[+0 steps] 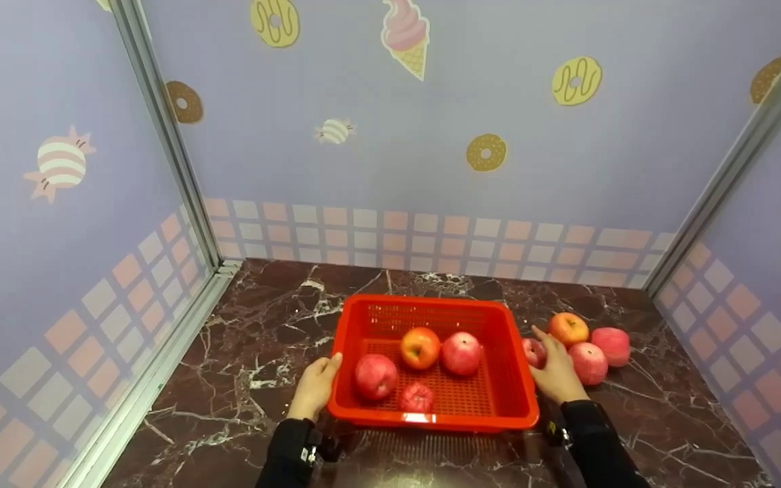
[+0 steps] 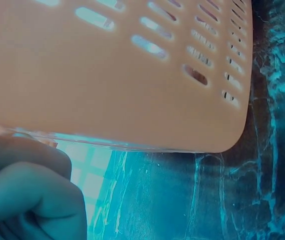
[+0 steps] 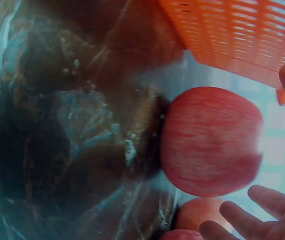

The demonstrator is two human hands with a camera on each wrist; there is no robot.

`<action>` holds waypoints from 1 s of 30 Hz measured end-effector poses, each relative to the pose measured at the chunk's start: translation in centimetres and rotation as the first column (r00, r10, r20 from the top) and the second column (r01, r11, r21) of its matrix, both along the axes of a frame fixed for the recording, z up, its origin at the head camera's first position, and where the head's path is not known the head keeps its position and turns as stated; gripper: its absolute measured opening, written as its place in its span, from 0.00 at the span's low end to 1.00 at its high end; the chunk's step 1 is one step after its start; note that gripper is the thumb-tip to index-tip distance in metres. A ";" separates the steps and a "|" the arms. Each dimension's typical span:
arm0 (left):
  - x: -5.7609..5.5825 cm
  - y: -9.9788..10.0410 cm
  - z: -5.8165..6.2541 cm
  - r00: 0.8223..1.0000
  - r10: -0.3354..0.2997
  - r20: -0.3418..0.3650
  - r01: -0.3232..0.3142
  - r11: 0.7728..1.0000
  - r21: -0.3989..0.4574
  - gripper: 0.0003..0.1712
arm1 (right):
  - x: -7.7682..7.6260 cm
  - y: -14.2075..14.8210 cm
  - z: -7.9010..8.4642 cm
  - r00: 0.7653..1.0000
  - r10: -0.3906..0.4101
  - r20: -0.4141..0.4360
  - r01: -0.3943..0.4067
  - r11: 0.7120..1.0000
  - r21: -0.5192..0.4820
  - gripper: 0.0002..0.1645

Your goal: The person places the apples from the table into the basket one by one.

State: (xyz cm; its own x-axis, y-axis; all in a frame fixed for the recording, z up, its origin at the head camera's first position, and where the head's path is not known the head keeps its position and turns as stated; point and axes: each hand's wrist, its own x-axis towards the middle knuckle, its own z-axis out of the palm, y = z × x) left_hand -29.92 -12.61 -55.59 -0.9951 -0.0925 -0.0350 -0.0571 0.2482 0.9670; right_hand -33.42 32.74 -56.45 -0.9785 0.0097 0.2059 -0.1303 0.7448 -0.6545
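Note:
A red plastic basket (image 1: 434, 421) with slotted walls stands on the marbled tabletop. Inside it lie a red apple (image 1: 375, 377), a yellow-red apple (image 1: 420, 348), a pinkish apple (image 1: 461, 353) and a small ridged red fruit (image 1: 416, 398). My left hand (image 1: 316, 388) grips the basket's left rim, its fingers bent in the left wrist view. Beside the right wall, my right hand (image 1: 556, 369) has its fingers spread, thumb near the rim. Just past that wall sits another apple (image 3: 212, 142), partly hidden by this hand in the head view.
Right of my right hand, a yellow-red apple (image 1: 568, 329), a red apple (image 1: 588, 363) and a pink apple (image 1: 610, 346) sit close together. Purple panels (image 1: 417, 169) with printed sweets enclose the tabletop (image 1: 262, 325) at the back and both sides.

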 end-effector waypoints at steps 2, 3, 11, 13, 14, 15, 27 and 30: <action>0.0 0.1 0.0 1.000 0.001 0.006 -0.001 1.000 0.003 0.24 | -0.2 -0.1 -0.1 0.999 0.003 0.053 -0.004 1.000 0.013 0.47; 0.0 0.1 0.0 1.000 0.001 0.006 -0.001 1.000 0.004 0.24 | -0.3 -0.2 -0.2 0.998 0.004 0.070 -0.005 1.000 0.016 0.47; 0.0 0.1 0.1 1.000 0.005 0.010 -0.006 1.000 0.013 0.24 | -1.2 -1.1 -1.0 0.999 -0.005 0.044 0.001 0.997 0.076 0.35; 0.0 0.1 0.1 1.000 0.006 0.013 -0.006 1.000 0.020 0.24 | -1.3 -1.3 -1.2 0.999 -0.013 0.035 0.010 0.995 0.094 0.32; 0.0 0.1 0.1 1.000 0.005 0.015 -0.006 1.000 0.023 0.23 | -1.4 -1.4 -1.3 0.999 -0.019 0.033 0.016 0.995 0.099 0.30; 0.0 0.1 0.1 1.000 0.006 0.017 -0.006 1.000 0.023 0.23 | -1.4 -1.4 -1.4 0.999 -0.028 0.035 0.024 0.995 0.100 0.29; -0.1 0.2 0.0 1.000 0.003 0.001 -0.003 0.999 0.045 0.24 | -1.5 -1.2 -2.3 0.992 -0.122 -0.044 0.126 0.986 0.106 0.26; -0.1 0.2 0.0 1.000 0.002 -0.007 -0.001 0.999 0.051 0.24 | -1.5 -1.2 -2.5 0.988 -0.137 -0.070 0.144 0.983 0.110 0.28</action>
